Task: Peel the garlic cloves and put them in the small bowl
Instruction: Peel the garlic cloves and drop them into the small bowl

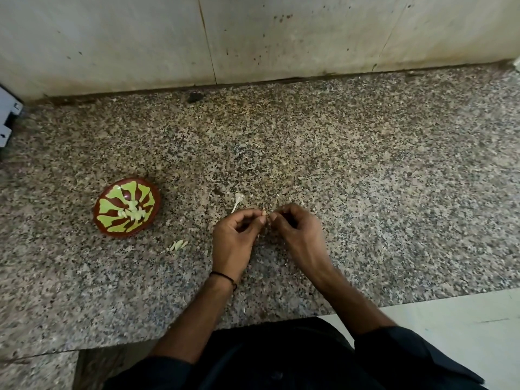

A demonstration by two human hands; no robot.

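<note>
A small brown bowl (126,207) with a green-yellow pattern sits on the speckled granite counter (365,178) at the left, holding several pale peeled cloves (134,213). My left hand (235,237) and my right hand (295,232) meet at the counter's middle, and their fingertips pinch one small garlic clove (264,213) between them. The fingers hide most of that clove. A few loose cloves (177,245) lie on the counter between the bowl and my left hand. A scrap of white garlic skin with a stem (238,200) lies just beyond my left hand.
A pale tiled wall (253,38) rises behind the counter. A grey-blue object (8,119) pokes in at the left edge. A small dark lump (194,97) sits by the wall. The counter's front edge runs near my body, with light floor (450,333) at the lower right.
</note>
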